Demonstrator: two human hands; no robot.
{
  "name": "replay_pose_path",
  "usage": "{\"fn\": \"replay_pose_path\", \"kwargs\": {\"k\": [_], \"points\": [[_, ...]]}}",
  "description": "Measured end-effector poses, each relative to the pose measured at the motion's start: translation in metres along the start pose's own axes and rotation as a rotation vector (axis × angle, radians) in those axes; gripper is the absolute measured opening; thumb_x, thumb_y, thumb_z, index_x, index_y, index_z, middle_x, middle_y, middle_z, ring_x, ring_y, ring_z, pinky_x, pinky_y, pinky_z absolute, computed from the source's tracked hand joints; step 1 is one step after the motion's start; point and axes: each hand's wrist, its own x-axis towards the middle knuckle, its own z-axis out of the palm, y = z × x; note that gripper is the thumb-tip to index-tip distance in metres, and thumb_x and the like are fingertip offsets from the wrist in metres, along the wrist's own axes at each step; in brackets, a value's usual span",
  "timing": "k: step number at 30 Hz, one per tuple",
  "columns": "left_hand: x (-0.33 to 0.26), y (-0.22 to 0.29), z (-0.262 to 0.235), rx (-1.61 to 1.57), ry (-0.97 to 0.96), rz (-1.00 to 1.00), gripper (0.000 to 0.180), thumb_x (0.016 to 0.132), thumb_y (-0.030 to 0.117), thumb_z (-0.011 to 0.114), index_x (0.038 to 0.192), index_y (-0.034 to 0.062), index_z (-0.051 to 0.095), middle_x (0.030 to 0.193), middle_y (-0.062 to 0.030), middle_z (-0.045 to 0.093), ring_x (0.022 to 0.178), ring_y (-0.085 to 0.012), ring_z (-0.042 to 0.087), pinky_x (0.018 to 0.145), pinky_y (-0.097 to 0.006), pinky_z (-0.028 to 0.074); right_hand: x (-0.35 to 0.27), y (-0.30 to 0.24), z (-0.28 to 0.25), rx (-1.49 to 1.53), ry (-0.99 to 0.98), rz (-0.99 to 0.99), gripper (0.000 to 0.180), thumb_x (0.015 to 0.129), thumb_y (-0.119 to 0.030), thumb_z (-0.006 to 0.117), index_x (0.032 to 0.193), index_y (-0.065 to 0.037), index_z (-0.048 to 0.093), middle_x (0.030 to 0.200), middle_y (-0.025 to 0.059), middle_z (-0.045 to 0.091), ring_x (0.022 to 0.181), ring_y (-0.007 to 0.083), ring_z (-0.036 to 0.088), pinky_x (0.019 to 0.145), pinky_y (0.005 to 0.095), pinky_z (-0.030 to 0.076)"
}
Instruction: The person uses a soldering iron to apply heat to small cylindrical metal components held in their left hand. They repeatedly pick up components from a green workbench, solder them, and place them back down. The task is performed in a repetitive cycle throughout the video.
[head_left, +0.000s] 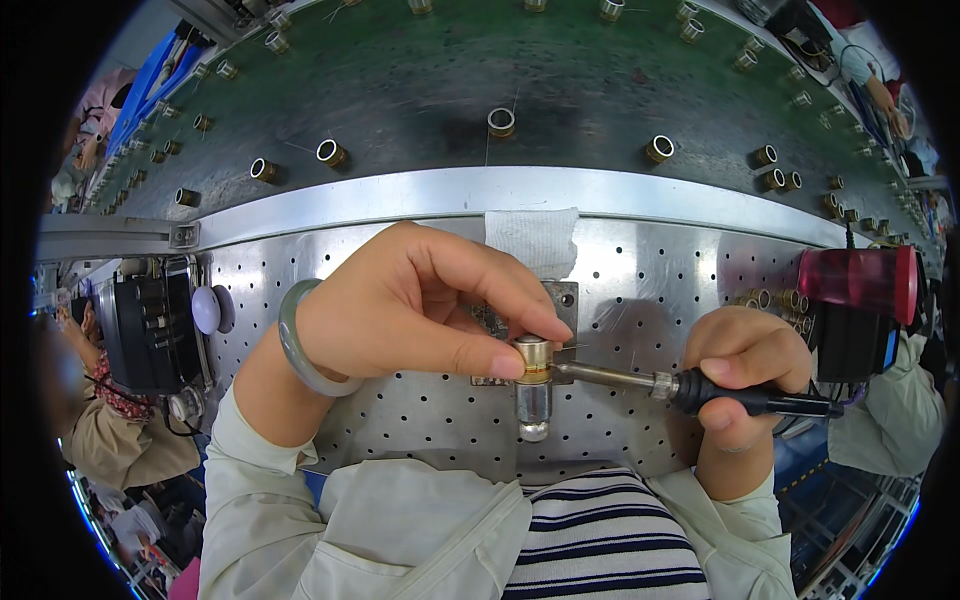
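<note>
Between the thumb and forefinger of my left hand (pixel 405 305) is a small metal ring coil (pixel 535 352) with a gold-coloured band. It sits on an upright shiny metal post (pixel 534 402) with a rounded end. My right hand (pixel 752 362) is closed around the black handle of a soldering iron (pixel 622 379). The iron's tip points left and meets, or nearly meets, the side of the ring coil. A dark metal plate (pixel 566 298) lies partly hidden behind my left fingers.
Beyond the perforated metal worktop (pixel 390 430) runs a green belt (pixel 420 110) carrying several ring coils (pixel 501 123). White paper (pixel 530 240) lies at the worktop's far edge. At right are a pink container (pixel 858 283) and more ring coils (pixel 790 302); at left, a black device (pixel 150 335). Other people sit on both sides.
</note>
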Motion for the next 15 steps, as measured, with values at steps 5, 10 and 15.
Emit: {"fn": "replay_pose_path", "kwargs": {"k": [5, 10, 15], "points": [[0.002, -0.009, -0.005, -0.036, -0.047, 0.055, 0.031, 0.068, -0.008, 0.072, 0.099, -0.0071, 0.066, 0.101, -0.0192, 0.063, 0.093, -0.0237, 0.062, 0.081, -0.030, 0.051, -0.007, 0.001, 0.000, 0.051, 0.139, 0.013, 0.023, 0.071, -0.003, 0.074, 0.085, 0.002, 0.057, 0.070, 0.0115, 0.058, 0.053, 0.0164, 0.053, 0.046, 0.0253, 0.040], [0.001, 0.033, -0.036, 0.174, 0.280, 0.214, 0.030, 0.074, -0.005, 0.069, 0.103, -0.0036, 0.065, 0.099, -0.0104, 0.064, 0.089, -0.0150, 0.061, 0.079, -0.026, 0.049, -0.005, -0.002, 0.006, 0.014, 0.269, 0.034, 0.028, 0.072, -0.013, 0.078, 0.082, -0.001, 0.054, 0.067, 0.0081, 0.056, 0.051, 0.0153, 0.052, 0.046, 0.0255, 0.042], [-0.030, 0.079, -0.172, 1.316, 1.141, 0.405, 0.025, 0.070, 0.004, 0.073, 0.094, 0.0028, 0.068, 0.087, -0.0048, 0.065, 0.074, -0.0113, 0.059, 0.069, -0.025, 0.049, -0.004, -0.007, 0.009, 0.029, 0.298, 0.085, 0.030, 0.071, -0.014, 0.080, 0.080, -0.001, 0.054, 0.065, 0.0068, 0.055, 0.050, 0.0147, 0.053, 0.046, 0.0247, 0.042]]}}
